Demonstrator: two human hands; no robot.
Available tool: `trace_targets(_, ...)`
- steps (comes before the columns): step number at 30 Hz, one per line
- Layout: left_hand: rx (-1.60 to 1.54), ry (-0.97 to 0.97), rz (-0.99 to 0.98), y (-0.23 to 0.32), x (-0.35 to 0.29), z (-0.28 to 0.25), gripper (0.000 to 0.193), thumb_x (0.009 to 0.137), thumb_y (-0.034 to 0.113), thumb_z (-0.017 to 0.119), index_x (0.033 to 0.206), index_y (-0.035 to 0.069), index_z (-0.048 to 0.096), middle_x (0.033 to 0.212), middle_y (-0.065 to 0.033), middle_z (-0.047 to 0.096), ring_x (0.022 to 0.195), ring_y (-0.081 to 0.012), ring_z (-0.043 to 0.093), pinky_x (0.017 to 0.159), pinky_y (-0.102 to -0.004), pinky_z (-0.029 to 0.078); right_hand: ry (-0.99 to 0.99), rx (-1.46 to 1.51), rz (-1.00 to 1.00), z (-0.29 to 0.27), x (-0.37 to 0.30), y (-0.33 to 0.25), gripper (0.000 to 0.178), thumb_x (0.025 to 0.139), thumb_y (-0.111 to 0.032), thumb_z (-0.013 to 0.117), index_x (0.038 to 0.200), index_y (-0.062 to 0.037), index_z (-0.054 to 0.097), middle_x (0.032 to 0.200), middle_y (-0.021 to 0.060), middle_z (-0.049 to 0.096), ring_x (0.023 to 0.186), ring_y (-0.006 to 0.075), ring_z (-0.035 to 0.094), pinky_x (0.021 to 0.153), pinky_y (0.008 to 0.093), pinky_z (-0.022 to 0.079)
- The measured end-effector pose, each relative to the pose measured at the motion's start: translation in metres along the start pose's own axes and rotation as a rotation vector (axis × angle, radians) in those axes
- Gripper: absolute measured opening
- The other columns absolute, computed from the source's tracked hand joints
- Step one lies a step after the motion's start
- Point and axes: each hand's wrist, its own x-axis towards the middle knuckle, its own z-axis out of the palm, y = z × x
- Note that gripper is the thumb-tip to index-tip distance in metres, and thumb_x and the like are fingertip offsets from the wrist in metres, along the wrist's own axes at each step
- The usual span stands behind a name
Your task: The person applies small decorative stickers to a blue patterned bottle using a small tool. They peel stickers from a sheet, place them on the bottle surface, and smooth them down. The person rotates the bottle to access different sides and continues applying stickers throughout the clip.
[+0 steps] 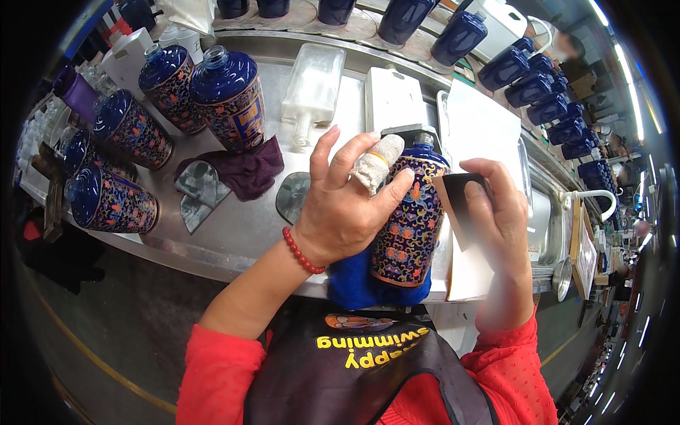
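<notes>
A dark blue bottle (409,234) with a colourful floral pattern lies tilted in front of me on a blue cloth (347,280), neck pointing away. My left hand (343,209) is at its upper left side, fingers spread and the thumb touching the bottle near the shoulder. One finger wears a beige fabric cover (375,164) held by a yellow band. On the bottle's right, my right hand (506,212) pinches a flat dark scraper (453,202) with a tan edge, close to the patterned side. The fingertips behind the scraper are partly hidden.
Several patterned bottles (228,99) stand at the left of the metal table. A purple cloth (248,166), grey-green flat pieces (200,188) and a clear bottle (312,88) lie nearby. White sheets (482,127) are at right; plain blue bottles (457,39) line the far ledge.
</notes>
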Motion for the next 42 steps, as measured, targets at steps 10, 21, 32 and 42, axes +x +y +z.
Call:
trace_targets(10,-0.030,-0.030,-0.020,0.003,-0.003,-0.002,0.040,0.082,0.012,0.069,0.122,0.019,0.074,0.123,-0.0090,0.069,0.130,-0.0286,0.050,0.119,-0.0563,0.026,-0.037,-0.243,-0.333,-0.006,0.019,-0.013,0.031,0.081,0.005,0.068,0.110,-0.0010,0.060,0.092,0.0146,0.063,0.078,0.0324,0.065,0.070,0.0385,0.053)
trace_targets(21,-0.194,-0.109,-0.125,0.007,-0.010,-0.007,0.052,0.081,0.005,0.069,0.131,0.015,0.070,0.124,-0.0118,0.069,0.123,-0.0320,0.054,0.116,-0.0566,0.032,-0.097,-0.527,-0.634,-0.001,0.032,-0.021,0.034,0.067,0.004,0.073,0.098,-0.0098,0.070,0.084,0.0039,0.057,0.076,0.0240,0.057,0.072,0.0372,0.045)
trace_targets(32,-0.249,-0.086,-0.182,0.009,-0.016,-0.009,0.050,0.081,0.004,0.069,0.130,0.012,0.071,0.124,-0.0143,0.068,0.125,-0.0339,0.053,0.116,-0.0573,0.032,-0.141,-0.508,-0.629,0.007,0.030,-0.018,0.034,0.064,-0.002,0.076,0.097,-0.0090,0.071,0.089,0.0028,0.058,0.076,0.0230,0.055,0.077,0.0390,0.043)
trace_targets(42,-0.257,-0.079,-0.181,0.007,-0.017,-0.007,0.040,0.086,0.012,0.063,0.125,0.005,0.072,0.119,-0.0174,0.069,0.127,-0.0340,0.049,0.114,-0.0585,0.034,-0.111,-0.575,-0.659,0.012,0.033,-0.018,0.030,0.066,-0.005,0.075,0.096,-0.0089,0.071,0.088,0.0021,0.057,0.075,0.0212,0.054,0.077,0.0387,0.042)
